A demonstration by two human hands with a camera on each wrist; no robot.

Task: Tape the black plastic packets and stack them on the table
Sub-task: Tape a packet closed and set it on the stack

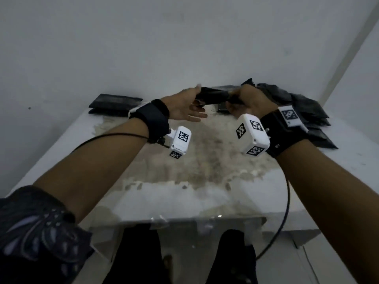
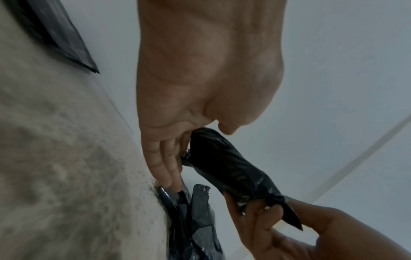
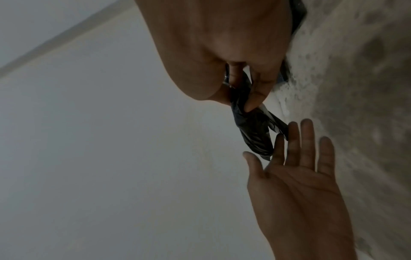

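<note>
**Packet held between both hands above the far side of the table**

Packet, black and rolled or folded into a narrow crumpled bundle, hangs in the air over the far half of the table, stretched between the person's two hands.

Nearest the viewer are a patterned dark sleeve on the left arm and the table's near edge, with dark trouser legs below it. The table's white top is worn to a patchy beige in the middle. Both wrists carry black straps with white marker-covered camera blocks, and a black cable loops from the right one.

Further out, the right hand pinches the packet's right end, its thumb and fingers curled round the plastic. The left hand has its fingers straight and spread, palm turned toward the packet; the fingertips touch or nearly touch the packet's left end, and the wrist views do not settle which.

At the far right of the table lies a loose heap of black packets, overlapping and untidy. At the far left, against the wall, sits a neat flat stack of packets, well apart from the heap.
</note>
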